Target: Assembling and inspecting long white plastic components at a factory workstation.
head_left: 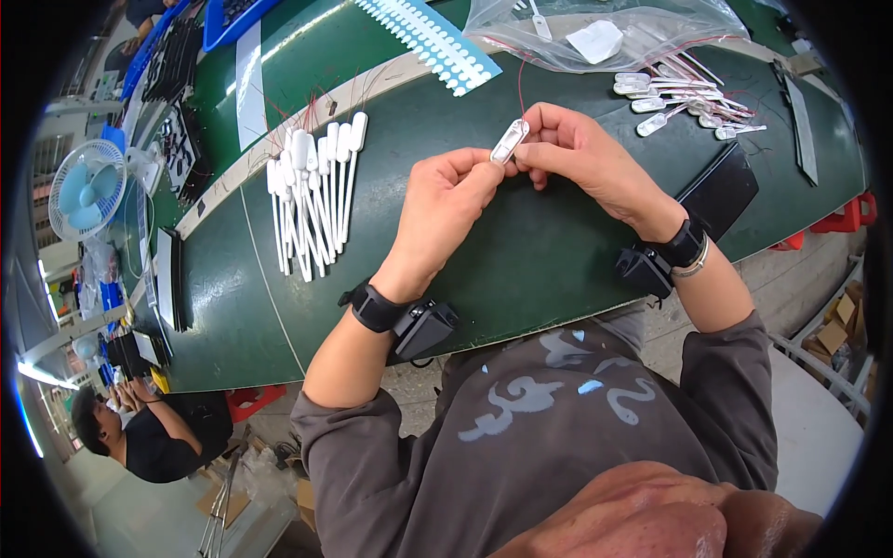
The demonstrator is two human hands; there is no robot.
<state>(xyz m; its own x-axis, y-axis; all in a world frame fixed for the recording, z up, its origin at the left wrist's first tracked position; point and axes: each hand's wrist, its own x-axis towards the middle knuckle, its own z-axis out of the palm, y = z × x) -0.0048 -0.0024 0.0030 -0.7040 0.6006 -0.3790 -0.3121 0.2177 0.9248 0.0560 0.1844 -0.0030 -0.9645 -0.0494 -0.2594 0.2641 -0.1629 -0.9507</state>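
Observation:
Over the green table, a small white plastic housing [509, 141] with an oblong opening is held between both hands. A thin red wire rises from its upper end. My left hand [440, 206] is closed, thumb and forefinger pinching the housing's lower end. On the other side, my right hand [600, 166] is closed too, its thumb and fingertips gripping the housing's side and upper part. The fingers hide its lower end. To the left lies a bunch of white long-stemmed pieces [330, 177] with rounded heads and red wires.
More white pieces with red wires [651, 104] lie in a pile at the right, near a clear plastic bag [642, 46]. A light-blue sheet of white stickers [433, 42] is at the back. A black flat case [718, 191] sits beside my right wrist. Another person [172, 432] works at far left.

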